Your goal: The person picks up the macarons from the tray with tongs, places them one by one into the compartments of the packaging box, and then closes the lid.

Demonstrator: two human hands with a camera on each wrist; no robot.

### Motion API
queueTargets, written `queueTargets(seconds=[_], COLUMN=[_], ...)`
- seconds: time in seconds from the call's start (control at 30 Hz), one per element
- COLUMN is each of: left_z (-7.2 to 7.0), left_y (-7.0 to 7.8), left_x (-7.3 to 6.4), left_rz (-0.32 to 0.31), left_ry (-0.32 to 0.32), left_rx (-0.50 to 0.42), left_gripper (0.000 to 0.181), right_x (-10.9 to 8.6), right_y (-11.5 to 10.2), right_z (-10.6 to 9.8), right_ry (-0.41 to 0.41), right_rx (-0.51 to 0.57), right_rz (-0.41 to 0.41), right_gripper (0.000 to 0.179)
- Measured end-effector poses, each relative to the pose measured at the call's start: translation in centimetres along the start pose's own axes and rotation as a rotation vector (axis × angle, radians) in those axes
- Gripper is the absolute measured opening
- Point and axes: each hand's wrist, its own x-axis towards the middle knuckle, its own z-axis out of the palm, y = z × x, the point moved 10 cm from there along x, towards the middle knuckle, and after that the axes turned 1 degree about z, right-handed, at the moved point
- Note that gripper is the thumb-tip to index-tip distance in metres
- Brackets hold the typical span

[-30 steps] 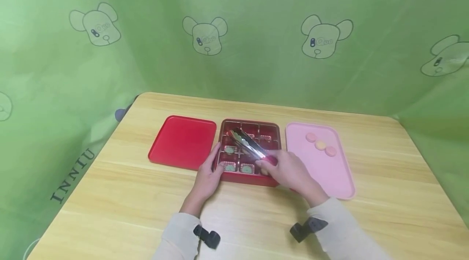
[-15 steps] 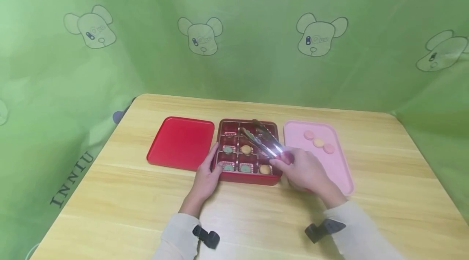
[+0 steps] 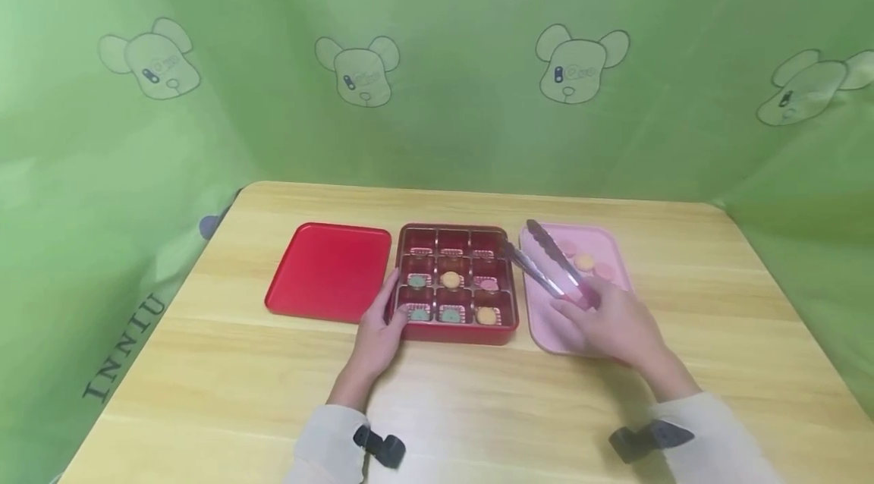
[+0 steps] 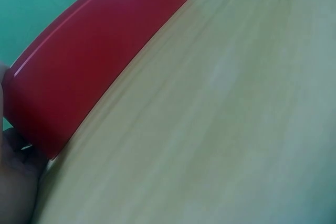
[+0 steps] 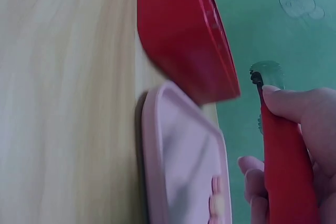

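A red box (image 3: 456,333) with a clear divided insert stands mid-table, holding green macarons (image 3: 451,315), yellow macarons (image 3: 486,315) and a pink macaron (image 3: 488,284) in separate compartments. My left hand (image 3: 375,336) grips its front left corner, thumb at the rim and fingers along the left side. In my right hand (image 3: 624,325) are metal tongs (image 3: 546,279) with red handles (image 5: 286,166). Their spread tips, with nothing between them, hang over the gap between the box and the pink tray (image 3: 546,328). Two pink macarons (image 3: 604,271) and a yellow macaron (image 3: 583,262) lie on that tray.
A red lid (image 3: 331,271) lies flat to the left of the box. The wooden table (image 3: 471,408) reaches back to a green curtain (image 3: 451,143) printed with bear heads.
My right hand has carried the tongs rightward from over the box to the tray's left edge, their tips spreading. A pink macaron now shows in the middle right compartment. My left hand stays put.
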Motion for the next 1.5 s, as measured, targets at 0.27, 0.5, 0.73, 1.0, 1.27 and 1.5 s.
queueTargets(seconds=[0.27,0.5,0.73,1.0,1.27,1.5], left_z=[0.0,0.0,-0.2,0.1,0.2,0.1], left_y=[0.2,0.2,-0.2,0.2,0.0,0.0], left_x=[-0.1,-0.2,-0.5,-0.5,-0.3,-0.3], left_rz=[0.006,-0.002,-0.013,-0.004,0.011,0.004], left_ry=[-0.003,0.000,0.000,-0.019,-0.009,-0.017], left_rx=[0.008,-0.013,-0.018,-0.019,-0.029,-0.029], left_gripper=[0.065,0.064,0.064,0.065,0.065,0.065], right_x=[-1.6,-2.8,-3.9,-4.7,-4.0,-3.4], right_y=[4.3,7.7,9.7,11.0,11.4,11.4], right_z=[-1.3,-2.0,-2.1,-2.0,-1.4,-0.7], right_ry=[-0.006,-0.015,-0.037,-0.050,-0.076,-0.111], right_rx=[-0.001,-0.025,-0.022,-0.001,-0.017,-0.014], right_rz=[0.103,0.162,0.213,0.233,0.227,0.228], right_gripper=[0.063,0.068,0.072,0.080,0.082,0.077])
